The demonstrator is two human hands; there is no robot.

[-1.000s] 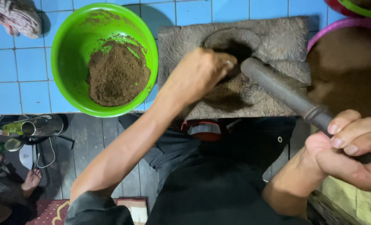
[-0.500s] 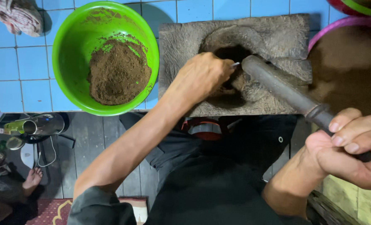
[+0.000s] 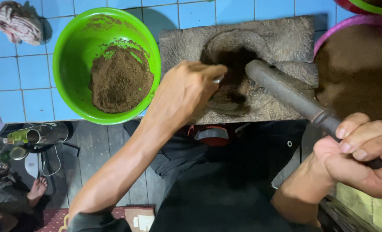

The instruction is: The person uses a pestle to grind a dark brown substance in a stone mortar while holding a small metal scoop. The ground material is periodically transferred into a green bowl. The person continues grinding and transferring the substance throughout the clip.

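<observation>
Stone mortar (image 3: 281,47) as landmark. In its hollow lies a dark brown ground powder (image 3: 231,92), the material in hand, heaped low against the near wall of the hollow. Our left hand (image 3: 186,92) reaches into the hollow from the near-left side, fingers closed around a small metal spoon (image 3: 218,79), of which only a pale glint shows past the fingertips. Our right hand (image 3: 360,157), to the near right of the mortar and off its edge, is clamped around the upper end of a heavy dark pestle (image 3: 285,94); the pestle leans from that hand down to the hollow, its blunt head resting at the hollow's right rim, just beside the spoon.

Left of the mortar, on blue tiles (image 3: 23,81), stands a green bowl (image 3: 71,56) holding a mound of the same brown powder. To the right of the mortar, a pink-rimmed basin (image 3: 350,21) holds more brown material. Far left of the mortar lies a crumpled cloth (image 3: 15,21).

Risks, as we judge them: the pestle head sits close to the left fingers, so a slip of the right grip could let it roll onto them; a loaded spoon carried across the gap to the bowl could shed powder onto the tiles.
</observation>
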